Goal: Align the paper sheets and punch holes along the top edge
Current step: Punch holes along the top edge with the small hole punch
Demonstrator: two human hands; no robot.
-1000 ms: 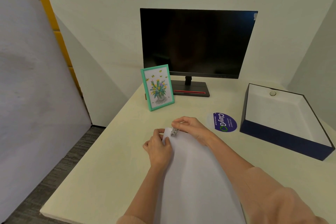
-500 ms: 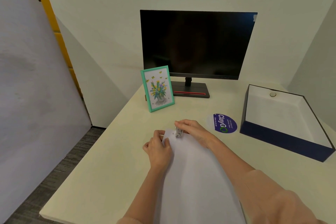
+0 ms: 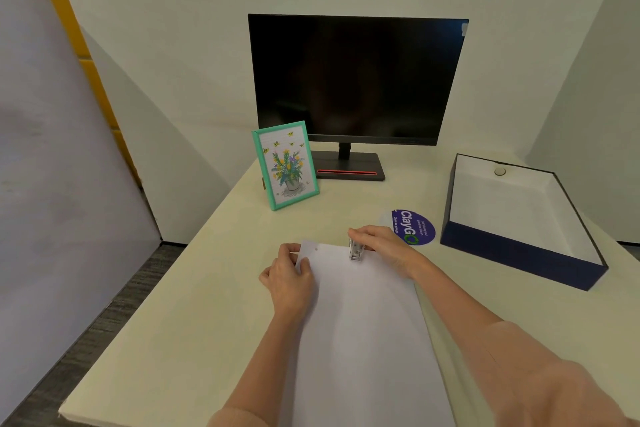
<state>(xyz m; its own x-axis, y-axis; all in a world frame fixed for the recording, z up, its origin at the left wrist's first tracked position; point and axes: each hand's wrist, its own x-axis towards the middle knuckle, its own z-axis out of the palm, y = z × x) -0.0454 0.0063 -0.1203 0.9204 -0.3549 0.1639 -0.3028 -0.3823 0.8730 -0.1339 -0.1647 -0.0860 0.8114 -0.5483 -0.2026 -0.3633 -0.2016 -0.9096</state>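
Lying flat on the pale cream tabletop (image 3: 180, 315), the stack of white rectangular paper sheets (image 3: 363, 340) is running its long axis away from the person, its top edge pointing toward the black flat-screen monitor (image 3: 356, 80). The left hand (image 3: 289, 279) is pinching the stack's top left corner, fingers curled closed on the paper with the thumb pressing on top. Just beyond that thumb, one small punched hole (image 3: 316, 248) is showing near the top edge. The right hand (image 3: 384, 243) is closing its fingers around a small silver metal hole punch (image 3: 356, 250), which is sitting astride the top edge, to the right of the hole; its long axis is lying roughly along the sheets' length, its open end pointing back toward the person. Whether it is being squeezed fully I cannot tell. Past the right fingers a round purple sticker with white lettering (image 3: 412, 227) is lying on the table, and farther right an open navy cardboard box with a white interior (image 3: 519, 253) is sitting. A teal-framed flower picture (image 3: 285, 165) is standing beyond the left fingers
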